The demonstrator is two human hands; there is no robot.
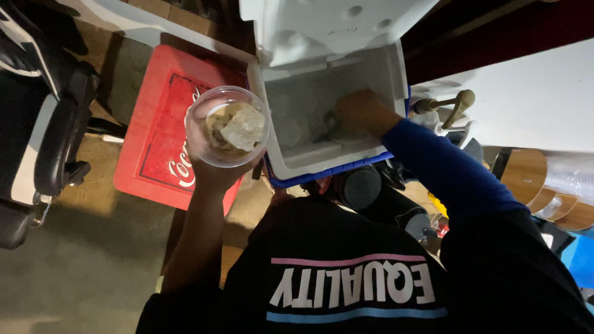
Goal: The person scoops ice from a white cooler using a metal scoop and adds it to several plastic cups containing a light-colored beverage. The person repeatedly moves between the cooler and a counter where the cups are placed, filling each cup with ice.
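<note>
Clear cup [228,125] of ice sits clamped in the left hand's [213,168] fingers (held from below). Right hand [359,111] reaches into the white cooler [371,68]; its finger state I cannot tell.

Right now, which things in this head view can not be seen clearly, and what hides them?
- Right hand, inside the open white foam cooler: fingers blurred in dim light; whether it grips the scoop-like thing there, unclear.
- Left hand: mostly hidden beneath the clear plastic cup of ice it holds.
- Flat red cooler lid: partly hidden by cup and arm.
</note>
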